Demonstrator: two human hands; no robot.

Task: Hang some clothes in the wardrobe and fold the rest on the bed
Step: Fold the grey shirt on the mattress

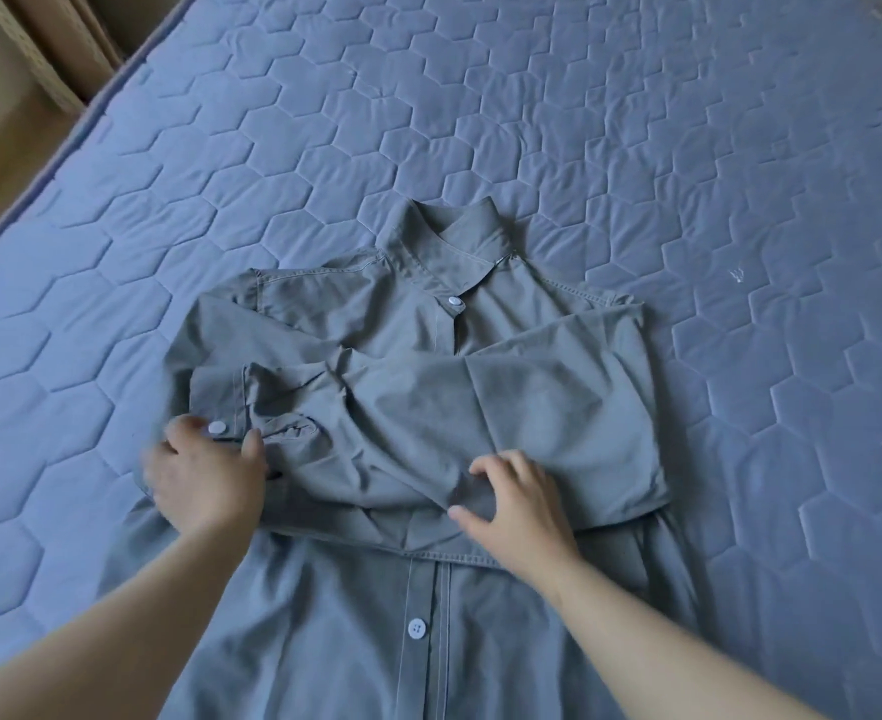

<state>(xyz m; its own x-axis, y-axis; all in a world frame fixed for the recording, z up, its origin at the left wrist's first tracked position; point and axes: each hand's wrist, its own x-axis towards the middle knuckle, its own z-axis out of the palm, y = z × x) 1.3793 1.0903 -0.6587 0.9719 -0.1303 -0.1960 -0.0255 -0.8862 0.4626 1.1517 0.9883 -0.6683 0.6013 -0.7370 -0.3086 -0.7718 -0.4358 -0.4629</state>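
Note:
A grey button-up shirt (428, 324) lies front up on the blue quilted bed (584, 148), collar toward the far side. Both sleeves are folded across its chest. My left hand (205, 470) sits at the cuff of the folded sleeve on the left, its thumb and fingers around the cuff edge beside a white button. My right hand (516, 504) rests on the folded sleeve cloth near the middle with its fingers slightly bent. The shirt's lower part with its button placket runs down to the bottom of the view between my arms.
The bed's left edge (64, 148) runs diagonally at the upper left, with beige floor and a woven beige furniture piece (49, 49) beyond it. Bare quilt stretches to the right and behind the shirt.

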